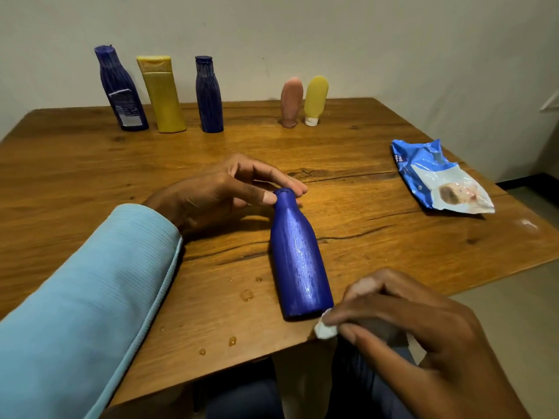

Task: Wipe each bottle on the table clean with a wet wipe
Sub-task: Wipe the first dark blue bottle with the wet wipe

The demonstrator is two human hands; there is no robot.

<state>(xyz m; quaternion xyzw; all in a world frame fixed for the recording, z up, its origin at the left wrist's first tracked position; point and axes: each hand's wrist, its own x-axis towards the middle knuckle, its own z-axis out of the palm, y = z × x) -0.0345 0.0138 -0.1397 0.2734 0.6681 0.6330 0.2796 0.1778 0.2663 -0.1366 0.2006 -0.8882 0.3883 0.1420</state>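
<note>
**Wet blue bottle held slanted near the table's front edge**

Wooden table (90,164) against a plain pale wall fills the view, its right corner ending over a light floor. Close to the front edge a blue bottle (298,261) leans with its cap away from the person and its base down near the edge; its surface glistens with moisture. Whether the base rests on the wood or is lifted just clear cannot be told.

The left hand (223,192), coming out of a light blue sleeve (90,297), pinches the bottle's cap between thumb and fingertips. The right hand (402,322) sits at the bottle's base, fingers curled around a white wet wipe (325,329); only a small bunched corner of it shows, the remainder hidden inside the grip. Whether the wipe touches the base is hard to judge.

Water droplets (246,295) dot the wood left of the bottle.

Along the back stand a dark blue bottle with a label (122,89), a yellow bottle (161,93), a second dark blue bottle (208,93), then, well apart, a pink tube (291,101) and a yellow tube (315,99) side by side, both cap-down. A crumpled blue and white wipes packet (438,176) lies to the right; its print is too creased to read.
</note>
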